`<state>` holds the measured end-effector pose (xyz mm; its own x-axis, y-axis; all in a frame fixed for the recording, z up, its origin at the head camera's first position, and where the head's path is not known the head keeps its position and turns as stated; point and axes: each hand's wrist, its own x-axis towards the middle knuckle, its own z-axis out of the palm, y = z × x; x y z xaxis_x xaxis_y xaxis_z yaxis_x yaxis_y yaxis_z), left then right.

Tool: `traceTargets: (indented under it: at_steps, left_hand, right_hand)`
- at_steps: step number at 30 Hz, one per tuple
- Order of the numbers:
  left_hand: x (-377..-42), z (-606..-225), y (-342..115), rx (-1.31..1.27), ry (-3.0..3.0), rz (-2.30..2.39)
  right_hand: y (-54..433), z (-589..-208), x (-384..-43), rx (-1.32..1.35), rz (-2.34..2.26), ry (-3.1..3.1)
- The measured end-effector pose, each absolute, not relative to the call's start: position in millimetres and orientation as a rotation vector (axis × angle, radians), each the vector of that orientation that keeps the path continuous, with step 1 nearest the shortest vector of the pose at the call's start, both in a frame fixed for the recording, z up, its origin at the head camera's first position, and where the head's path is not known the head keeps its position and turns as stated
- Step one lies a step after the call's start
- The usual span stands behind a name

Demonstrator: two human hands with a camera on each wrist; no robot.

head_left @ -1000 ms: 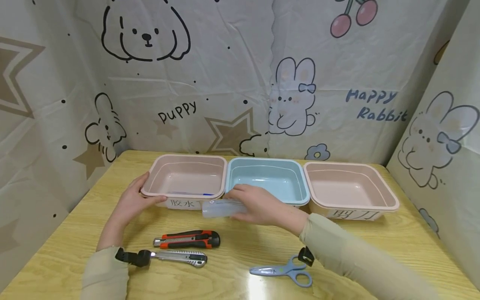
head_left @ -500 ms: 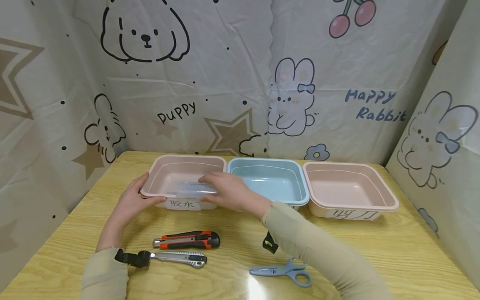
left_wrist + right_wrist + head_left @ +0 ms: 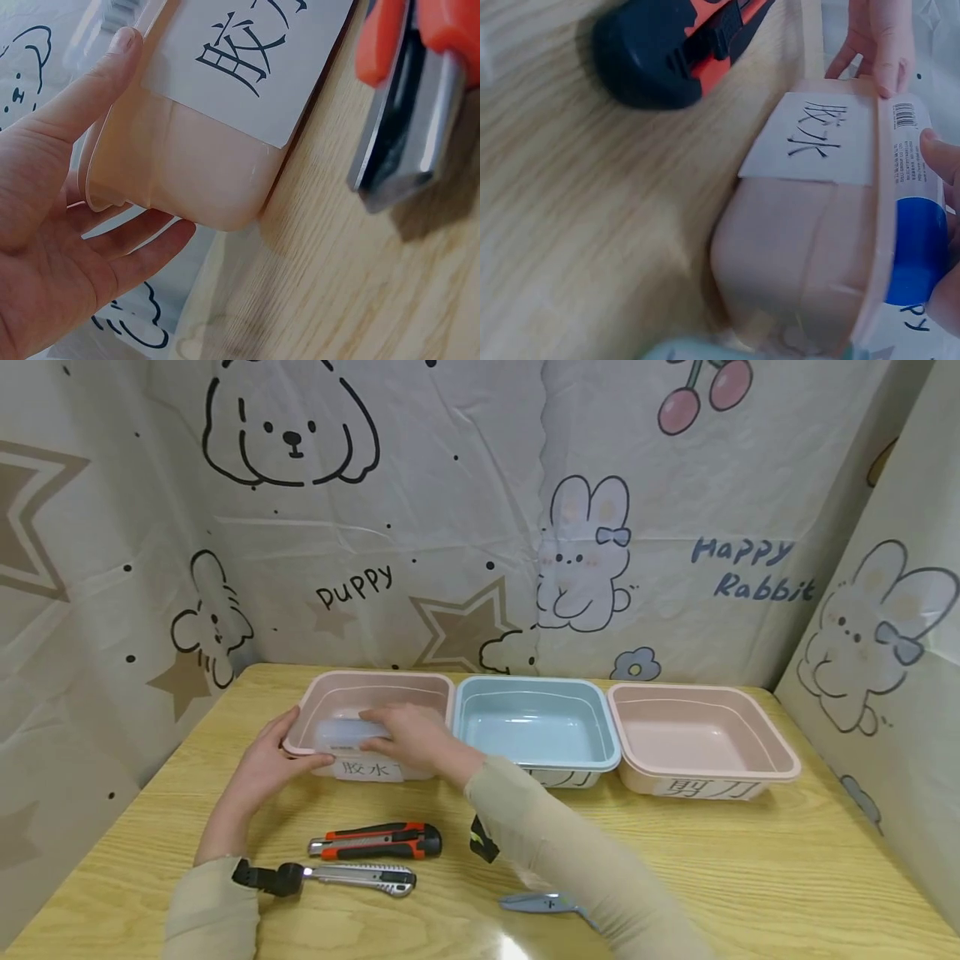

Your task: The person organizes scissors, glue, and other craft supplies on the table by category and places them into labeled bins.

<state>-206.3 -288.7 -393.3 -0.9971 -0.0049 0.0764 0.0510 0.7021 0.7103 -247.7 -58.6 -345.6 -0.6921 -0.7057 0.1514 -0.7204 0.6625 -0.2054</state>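
At the left stands a pink bin (image 3: 408, 680) with a paper label on its front. My left hand (image 3: 258, 768) holds its left front corner, thumb on the rim and fingers around the side, as the left wrist view also shows. My right hand (image 3: 412, 739) grips a clear glue bottle (image 3: 341, 733), which lies sideways just inside the bin's front rim. In the right wrist view the bottle's blue cap (image 3: 919, 247) and barcode label show, with the right thumb and fingers around it. The bin's floor is partly hidden by hand and bottle.
A blue bin (image 3: 536, 683) and another pink bin (image 3: 705, 772) stand to the right in a row. In front lie a red-black utility knife (image 3: 375, 841), a silver utility knife (image 3: 363, 877) and blue scissors (image 3: 536, 903), partly covered by the right sleeve. A patterned cloth hangs behind.
My right hand has carried the glue bottle leftward from in front of the blue bin to inside the left pink bin. The left hand stays on the bin's corner.
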Motion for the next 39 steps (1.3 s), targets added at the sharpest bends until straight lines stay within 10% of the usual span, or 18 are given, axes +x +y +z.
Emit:
traceTargets:
  at_steps: [18, 39]
  left_hand:
    - [-210, -397, -289, -0.004, -2.825, -1.180]
    - [-207, -392, -287, -0.009, -2.855, -1.166]
  right_hand:
    - [-53, -357, -258, 1.166, 0.593, -2.858]
    - [124, -340, -247, 1.071, 0.794, -2.686]
